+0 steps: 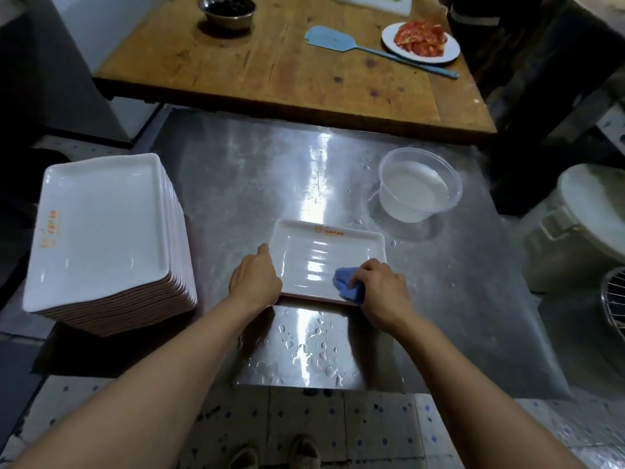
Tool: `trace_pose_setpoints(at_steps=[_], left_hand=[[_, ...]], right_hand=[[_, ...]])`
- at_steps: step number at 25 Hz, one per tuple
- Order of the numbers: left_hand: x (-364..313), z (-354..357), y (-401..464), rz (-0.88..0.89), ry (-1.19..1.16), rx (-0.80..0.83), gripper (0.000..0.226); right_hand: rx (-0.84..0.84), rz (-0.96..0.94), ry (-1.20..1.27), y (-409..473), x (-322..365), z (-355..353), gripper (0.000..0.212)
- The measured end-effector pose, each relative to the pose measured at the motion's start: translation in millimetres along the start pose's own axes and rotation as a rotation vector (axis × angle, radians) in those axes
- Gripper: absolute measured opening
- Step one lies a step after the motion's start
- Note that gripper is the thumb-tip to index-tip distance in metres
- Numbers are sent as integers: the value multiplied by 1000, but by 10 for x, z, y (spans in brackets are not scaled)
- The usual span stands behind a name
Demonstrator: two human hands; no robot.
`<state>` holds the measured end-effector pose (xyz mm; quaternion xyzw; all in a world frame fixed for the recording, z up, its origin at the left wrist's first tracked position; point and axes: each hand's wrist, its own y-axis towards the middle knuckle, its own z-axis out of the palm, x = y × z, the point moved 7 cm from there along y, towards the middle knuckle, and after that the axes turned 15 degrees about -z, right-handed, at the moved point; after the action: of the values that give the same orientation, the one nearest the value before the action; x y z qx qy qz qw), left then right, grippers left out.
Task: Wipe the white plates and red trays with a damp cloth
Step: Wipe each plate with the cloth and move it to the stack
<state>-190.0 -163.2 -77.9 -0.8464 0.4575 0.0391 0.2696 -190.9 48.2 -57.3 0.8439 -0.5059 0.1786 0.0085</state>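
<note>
Gripping a bunched blue cloth point(346, 286), your right hand point(380, 289) presses it onto the near right corner of a white rectangular plate point(324, 258) that lies flat on the steel table point(236, 184) in front of you. Your fingers curl over the cloth, and part of it spills past the plate's near rim. Your left hand point(255, 279) steadies the same plate at its left edge, thumb up along the rim and fingers wrapped down the side, so it is grasping the plate rather than lying loose. The plate's inside shines wet, and an orange printed mark sits on its far rim.

To your left, well apart from the plate you are wiping, stands a tall stack of white plates point(101, 225) of the same rectangular shape; their undersides show reddish brown along the stack's edge. Beyond the plate and to the right sits a clear plastic tub point(419, 184) holding water, with droplets scattered on the steel near it and more water beaded on the table's near edge.

Behind the steel table is a wooden table point(270, 69) carrying a metal bowl point(226, 10) with dark contents, a light blue spatula point(365, 49), and a round plate of sliced red food point(421, 40).
</note>
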Motion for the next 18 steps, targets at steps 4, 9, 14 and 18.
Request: trace_pose_setpoints(at_steps=[4, 9, 14, 18], left_hand=[[-43, -9, 31, 0, 57, -37, 44], [-52, -3, 21, 14, 59, -65, 38], [-47, -8, 29, -12, 50, -84, 37], [-70, -17, 19, -30, 96, -117, 36]], right_hand=[[-74, 33, -132, 135, -89, -62, 22], [-54, 30, -66, 417, 2, 23, 50], [-14, -162, -24, 407, 275, 101, 52], [-6, -86, -27, 142, 65, 10, 40]])
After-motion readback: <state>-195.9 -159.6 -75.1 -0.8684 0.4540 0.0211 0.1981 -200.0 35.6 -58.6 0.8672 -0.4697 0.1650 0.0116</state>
